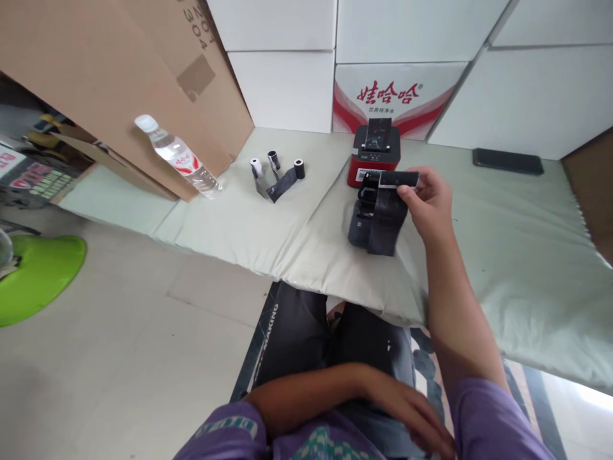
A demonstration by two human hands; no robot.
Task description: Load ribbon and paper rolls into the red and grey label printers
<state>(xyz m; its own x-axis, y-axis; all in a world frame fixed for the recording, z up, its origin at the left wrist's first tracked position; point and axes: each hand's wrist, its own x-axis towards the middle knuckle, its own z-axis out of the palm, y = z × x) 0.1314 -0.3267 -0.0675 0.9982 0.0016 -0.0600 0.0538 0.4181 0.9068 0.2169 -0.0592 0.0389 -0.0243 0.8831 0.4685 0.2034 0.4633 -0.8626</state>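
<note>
1. Trousers [292, 338], dark ones, are closest, with the left hand [421, 415] lying across the lap. It's blurry and seen from the back, so I can't tell how wide its fingers are.
2. Counter [230, 236] next, covered in pale, wrinkly greenish cloth.
3. Right hand [433, 203] is out over it, thumb and fingers pinched on the right end of a black roll [400, 179]. That roll's held up above an opened dark device [360, 223], and a wide black strip [387, 223] hangs from it down the device's right side.
4. Red-and-black printer [359, 172] sits right behind that, black paper [378, 134] sticking up from its top.
5. Over to the left, three small rolls [299, 168] stand in a loose group, black paper trailing between them. A clear water bottle [182, 156] is further left, by a big cardboard box [143, 76].
6. Black phone-like slab [507, 161] lies far right, near the stacked white boxes [397, 96] along the back.
</note>
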